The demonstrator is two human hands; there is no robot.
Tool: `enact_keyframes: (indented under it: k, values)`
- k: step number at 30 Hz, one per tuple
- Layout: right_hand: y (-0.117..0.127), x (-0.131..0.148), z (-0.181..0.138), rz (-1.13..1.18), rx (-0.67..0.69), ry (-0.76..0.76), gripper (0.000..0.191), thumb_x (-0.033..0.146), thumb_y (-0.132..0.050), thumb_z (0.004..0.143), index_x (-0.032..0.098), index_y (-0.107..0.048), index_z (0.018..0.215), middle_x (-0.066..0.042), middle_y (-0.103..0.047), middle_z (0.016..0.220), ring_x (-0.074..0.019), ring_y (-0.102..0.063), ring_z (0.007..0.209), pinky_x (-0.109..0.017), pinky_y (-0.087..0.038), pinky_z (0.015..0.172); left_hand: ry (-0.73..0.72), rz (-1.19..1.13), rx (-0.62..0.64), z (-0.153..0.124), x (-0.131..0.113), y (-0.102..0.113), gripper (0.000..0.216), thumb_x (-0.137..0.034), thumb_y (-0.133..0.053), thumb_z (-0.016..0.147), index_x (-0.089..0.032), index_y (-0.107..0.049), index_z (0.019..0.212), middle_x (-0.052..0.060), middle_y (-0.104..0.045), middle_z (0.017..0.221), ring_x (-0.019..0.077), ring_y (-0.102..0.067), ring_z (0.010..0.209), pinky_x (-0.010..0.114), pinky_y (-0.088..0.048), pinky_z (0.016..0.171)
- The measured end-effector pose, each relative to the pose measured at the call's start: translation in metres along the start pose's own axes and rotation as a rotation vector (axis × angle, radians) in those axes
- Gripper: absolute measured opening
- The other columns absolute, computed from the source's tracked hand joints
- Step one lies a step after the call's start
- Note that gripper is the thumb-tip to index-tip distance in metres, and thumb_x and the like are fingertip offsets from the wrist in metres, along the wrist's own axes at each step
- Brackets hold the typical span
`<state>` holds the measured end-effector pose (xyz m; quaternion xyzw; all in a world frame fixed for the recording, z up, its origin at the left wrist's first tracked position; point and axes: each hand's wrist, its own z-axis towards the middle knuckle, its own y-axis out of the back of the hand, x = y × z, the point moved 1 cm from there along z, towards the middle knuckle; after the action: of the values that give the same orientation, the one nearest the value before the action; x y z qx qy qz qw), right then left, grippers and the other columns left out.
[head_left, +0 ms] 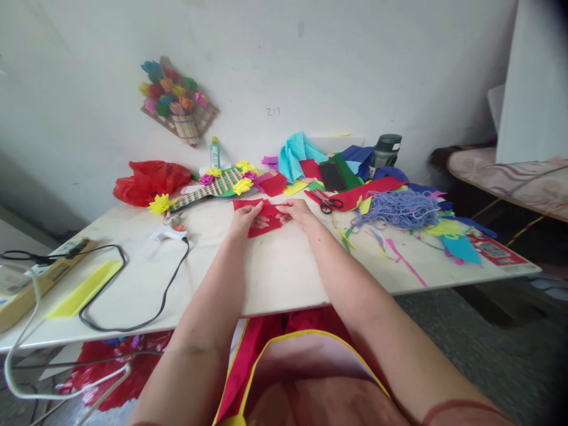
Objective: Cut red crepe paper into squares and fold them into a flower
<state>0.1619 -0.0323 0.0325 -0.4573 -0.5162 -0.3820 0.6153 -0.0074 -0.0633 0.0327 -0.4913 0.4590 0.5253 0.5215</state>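
Note:
A small sheet of red crepe paper point(267, 228) is stretched between my two hands, just above the white tabletop. My left hand point(249, 219) pinches its left part between thumb and fingers, some fingers lying behind the sheet. At the right side, my right hand point(295, 213) grips the upper edge between thumb and fingertips. Black-handled scissors point(329, 203) lie to the right of my right hand, apart from it. Beyond my left hand sits a striped, green-edged craft piece point(213, 186) decorated with yellow and purple paper flowers.
A white glue gun point(168, 232) with a black cord lies left, near a power strip point(53, 269) and a yellow strip point(86, 290). Purple yarn point(399, 208), a phone point(332, 176), coloured paper and a dark bottle point(386, 152) crowd the right. A glue bottle point(215, 154) stands behind.

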Motion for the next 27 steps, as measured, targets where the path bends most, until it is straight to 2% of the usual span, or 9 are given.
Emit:
enact_keyframes:
  k: [3,7,12,15,20,27]
  values:
    - [-0.0012,0.0002,0.0003,0.002,-0.01,0.007,0.005,0.011,-0.064,0.074,0.011,-0.06,0.071,-0.002,-0.064,0.049,-0.0085,-0.054,0.036,-0.017,-0.043,0.039,-0.036,0.044,-0.055,-0.0008,-0.0004,-0.002,0.04,-0.046,-0.07,0.064,-0.016,-0.044,0.059,0.004,-0.062,0.05,0.0121,-0.055,0.038,0.02,-0.041,0.038]
    - [-0.0025,0.0,0.0011,0.01,-0.022,0.016,0.004,0.01,-0.064,0.074,0.011,-0.06,0.072,-0.002,-0.064,0.049,-0.0085,-0.054,0.036,-0.016,-0.042,0.038,-0.074,0.059,-0.141,0.0037,0.0022,-0.0007,0.041,-0.048,-0.068,0.066,-0.017,-0.041,0.057,0.001,-0.058,0.045,0.0112,-0.051,0.033,0.02,-0.037,0.034]
    - [-0.0021,0.0011,0.0004,0.017,-0.03,0.039,0.006,0.009,-0.062,0.075,0.012,-0.059,0.07,-0.002,-0.064,0.049,-0.0078,-0.054,0.035,-0.016,-0.04,0.037,-0.057,-0.026,-0.179,0.0066,0.0025,0.0033,0.044,-0.059,-0.058,0.07,-0.016,-0.05,0.07,0.002,-0.061,0.049,0.0136,-0.057,0.038,0.021,-0.042,0.038]
    - [-0.0027,0.0,0.0007,0.002,-0.005,0.035,0.007,0.012,-0.066,0.072,0.012,-0.059,0.07,-0.001,-0.064,0.05,-0.0078,-0.054,0.036,-0.016,-0.042,0.037,-0.045,-0.076,-0.104,0.0038,0.0009,0.0015,0.045,-0.057,-0.063,0.067,-0.014,-0.055,0.079,0.004,-0.065,0.057,0.0142,-0.06,0.044,0.022,-0.047,0.043]
    - [-0.0036,-0.004,0.0031,-0.018,0.054,0.044,0.015,0.019,-0.072,0.068,0.012,-0.059,0.07,0.0,-0.064,0.051,-0.0083,-0.055,0.037,-0.017,-0.044,0.039,-0.035,-0.108,0.128,-0.001,0.0022,-0.0025,0.039,-0.037,-0.078,0.057,-0.011,-0.063,0.083,0.007,-0.07,0.071,0.0108,-0.06,0.047,0.02,-0.048,0.047]
    - [-0.002,-0.0058,0.0035,-0.04,0.105,0.027,0.018,0.022,-0.073,0.066,0.012,-0.059,0.071,0.0,-0.065,0.053,-0.0081,-0.056,0.04,-0.017,-0.045,0.04,-0.049,-0.105,0.168,-0.0001,0.0048,-0.0005,0.03,-0.031,-0.077,0.059,-0.01,-0.067,0.078,0.009,-0.071,0.075,0.0108,-0.06,0.048,0.02,-0.048,0.049]
